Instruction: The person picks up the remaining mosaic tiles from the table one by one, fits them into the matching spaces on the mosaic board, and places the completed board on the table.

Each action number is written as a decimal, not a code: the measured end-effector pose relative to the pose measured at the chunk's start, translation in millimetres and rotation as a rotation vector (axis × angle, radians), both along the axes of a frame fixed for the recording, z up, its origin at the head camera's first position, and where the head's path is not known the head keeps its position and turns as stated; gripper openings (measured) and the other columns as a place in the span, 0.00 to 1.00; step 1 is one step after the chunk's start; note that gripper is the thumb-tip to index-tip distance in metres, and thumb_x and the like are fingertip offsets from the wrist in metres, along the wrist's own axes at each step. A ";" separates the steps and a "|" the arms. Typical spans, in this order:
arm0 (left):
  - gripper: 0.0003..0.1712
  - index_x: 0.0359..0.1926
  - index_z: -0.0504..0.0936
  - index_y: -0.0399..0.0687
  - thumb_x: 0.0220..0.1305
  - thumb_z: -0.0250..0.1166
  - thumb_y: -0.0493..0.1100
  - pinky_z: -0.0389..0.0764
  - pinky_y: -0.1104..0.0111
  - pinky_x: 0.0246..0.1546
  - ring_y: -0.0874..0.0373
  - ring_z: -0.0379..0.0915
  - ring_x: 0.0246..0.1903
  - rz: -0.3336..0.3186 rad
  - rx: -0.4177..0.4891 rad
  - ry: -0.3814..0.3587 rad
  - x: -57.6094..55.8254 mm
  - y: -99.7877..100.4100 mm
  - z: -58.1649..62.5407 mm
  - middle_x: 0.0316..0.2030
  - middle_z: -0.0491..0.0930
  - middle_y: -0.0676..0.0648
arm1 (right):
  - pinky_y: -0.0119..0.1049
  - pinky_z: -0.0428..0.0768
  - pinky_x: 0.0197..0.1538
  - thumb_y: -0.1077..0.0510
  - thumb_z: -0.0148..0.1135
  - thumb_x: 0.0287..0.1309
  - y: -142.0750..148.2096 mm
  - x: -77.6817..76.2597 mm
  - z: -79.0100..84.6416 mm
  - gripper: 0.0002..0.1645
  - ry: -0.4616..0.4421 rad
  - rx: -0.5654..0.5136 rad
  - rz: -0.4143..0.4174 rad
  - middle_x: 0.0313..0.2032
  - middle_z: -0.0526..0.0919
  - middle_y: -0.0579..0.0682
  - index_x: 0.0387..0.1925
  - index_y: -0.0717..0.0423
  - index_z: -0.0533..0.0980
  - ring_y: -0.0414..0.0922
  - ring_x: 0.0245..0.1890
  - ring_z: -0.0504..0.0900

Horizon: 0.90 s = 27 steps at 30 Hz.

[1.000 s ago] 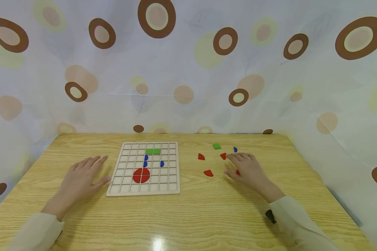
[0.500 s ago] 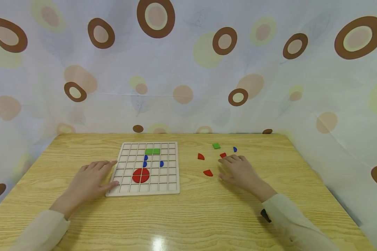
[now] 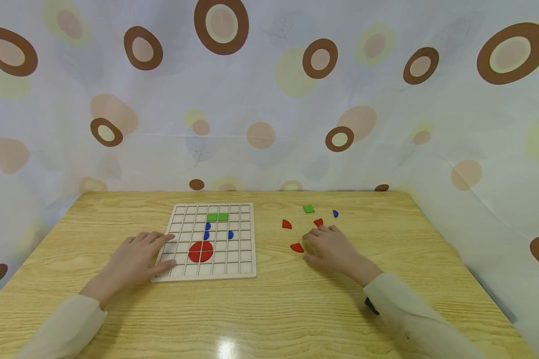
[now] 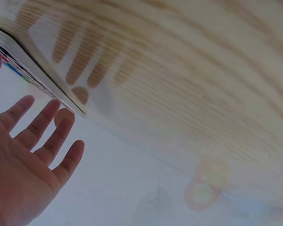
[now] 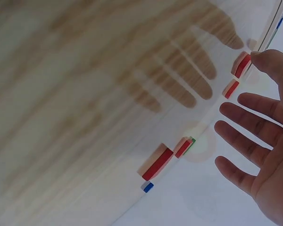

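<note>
R wrist view: four red pcs [image 5: 156, 165] on table [image 3: 269, 309]; head view shows three, R hand [image 3: 330, 251] covering part of that area. R fingers spaced, nothing held. L hand [image 3: 135, 260]: fingers spread at board [image 3: 233, 269] L edge; contact unconfirmed. Vs. 1 s ago: L hand moved in over edge; R hand shifted L, now beside nearest red pc [image 3: 296, 248], R of board.

Left fingers [image 4: 39, 123] spread, right fingers [image 5: 250, 121] parted
</note>
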<state>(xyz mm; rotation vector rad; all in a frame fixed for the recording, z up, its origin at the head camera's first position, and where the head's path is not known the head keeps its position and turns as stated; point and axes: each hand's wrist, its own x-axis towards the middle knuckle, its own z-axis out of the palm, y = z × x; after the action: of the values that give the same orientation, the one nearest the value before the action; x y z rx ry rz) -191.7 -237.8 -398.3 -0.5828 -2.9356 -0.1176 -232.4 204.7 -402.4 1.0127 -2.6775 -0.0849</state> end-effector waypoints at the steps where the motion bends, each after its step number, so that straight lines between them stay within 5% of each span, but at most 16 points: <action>1: 0.35 0.59 0.70 0.47 0.56 0.59 0.62 0.67 0.43 0.50 0.40 0.67 0.54 -0.005 -0.006 0.001 -0.4 0.5 0.1 0.55 0.72 0.39 | 0.44 0.74 0.45 0.45 0.64 0.50 -0.9 -0.3 -0.1 0.21 -0.013 0.003 -0.002 0.38 0.81 0.47 0.42 0.54 0.77 0.47 0.41 0.76; 27: 0.35 0.55 0.74 0.49 0.55 0.58 0.66 0.71 0.45 0.45 0.41 0.69 0.50 -0.005 -0.044 0.013 -10.2 -2.1 -6.6 0.51 0.73 0.40 | 0.36 0.66 0.35 0.48 0.62 0.53 -13.2 -6.6 2.7 0.09 -0.106 -0.005 0.009 0.28 0.74 0.41 0.29 0.48 0.76 0.40 0.29 0.67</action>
<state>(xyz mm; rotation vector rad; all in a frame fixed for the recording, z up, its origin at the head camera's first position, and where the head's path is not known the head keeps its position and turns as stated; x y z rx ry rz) -201.9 -239.9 -404.9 -0.5956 -2.9310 -0.0495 -239.0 191.5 -399.8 1.0554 -2.7662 -0.0236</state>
